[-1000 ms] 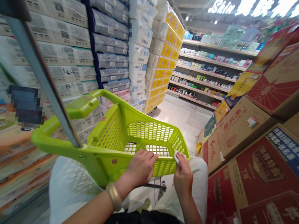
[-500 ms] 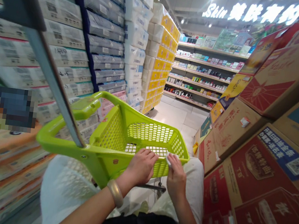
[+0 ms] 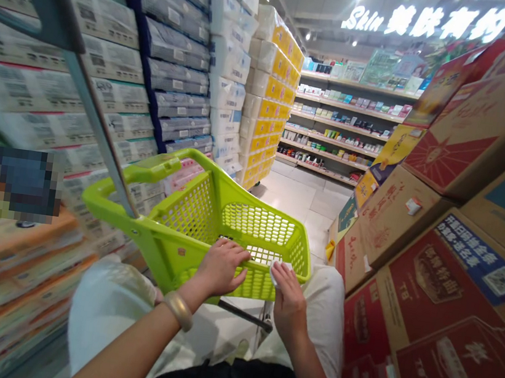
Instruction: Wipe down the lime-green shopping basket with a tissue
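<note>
A lime-green shopping basket point(image 3: 166, 241) with latticed sides and a long grey metal pull handle stands just in front of my knees. Its visible inside holds nothing. My left hand point(image 3: 220, 266), a gold-coloured bangle at the wrist, grips the near rim, fingers over the top and thumb on the outer side. Further along the same rim, my right hand point(image 3: 290, 296) presses a small white tissue or cloth point(image 3: 275, 272) against the basket near its front corner. Part of the white piece is hidden under the fingers.
Stacked tissue packs point(image 3: 179, 74) rise on the left, with yellow-and-white packs point(image 3: 268, 104) beyond them. Cardboard cartons point(image 3: 446, 270) crowd the right side. Shelves of small goods point(image 3: 335, 125) stand at the aisle's far end, past the pale tiled floor point(image 3: 290, 188).
The basket has turned a little, its handle end shifting right and its front corner left and nearer. Both hands have moved left along with it, the left hand further.
</note>
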Demonstrator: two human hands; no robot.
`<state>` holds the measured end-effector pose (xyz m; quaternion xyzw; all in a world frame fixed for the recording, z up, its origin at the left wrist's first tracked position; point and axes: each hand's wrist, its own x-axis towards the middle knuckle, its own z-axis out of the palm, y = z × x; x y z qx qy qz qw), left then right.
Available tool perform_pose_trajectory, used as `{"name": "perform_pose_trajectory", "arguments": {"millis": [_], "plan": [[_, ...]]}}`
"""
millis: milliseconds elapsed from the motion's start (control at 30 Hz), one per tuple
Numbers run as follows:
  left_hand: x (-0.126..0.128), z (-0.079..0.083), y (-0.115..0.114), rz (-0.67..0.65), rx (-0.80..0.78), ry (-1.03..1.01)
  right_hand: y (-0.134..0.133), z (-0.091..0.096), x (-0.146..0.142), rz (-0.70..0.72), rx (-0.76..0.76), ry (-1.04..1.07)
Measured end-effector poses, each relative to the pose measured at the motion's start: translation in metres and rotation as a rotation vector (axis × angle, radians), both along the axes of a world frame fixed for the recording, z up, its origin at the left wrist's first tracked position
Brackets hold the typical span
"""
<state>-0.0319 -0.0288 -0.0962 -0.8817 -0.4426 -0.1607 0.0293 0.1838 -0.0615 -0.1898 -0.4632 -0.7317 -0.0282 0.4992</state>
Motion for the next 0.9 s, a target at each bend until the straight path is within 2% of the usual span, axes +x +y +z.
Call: {"name": "perform_pose_trajectory", "arguments": {"millis": [200, 433, 533, 700, 900], "plan": [[-0.014, 0.002, 0.005, 0.014, 0.015, 0.002, -0.005, -0.003, 0.023, -0.093, 0.014, 0.071], [-0.018, 0.004, 0.000, -0.013, 0.006, -0.011, -0.036, -0.004, 0.007, 0.009, -0.002, 0.022], [-0.019, 0.005, -0.001, -0.016, -0.004, -0.015, -0.042, -0.004, 0.014, 0.048, 0.016, 0.015], [-0.017, 0.006, 0.001, -0.017, -0.009, -0.009, -0.046, -0.011, 0.034, -0.036, 0.010, 0.053], [-0.014, 0.006, -0.005, -0.031, -0.004, -0.012, -0.054, -0.016, 0.035, -0.056, -0.006, 0.098]]}}
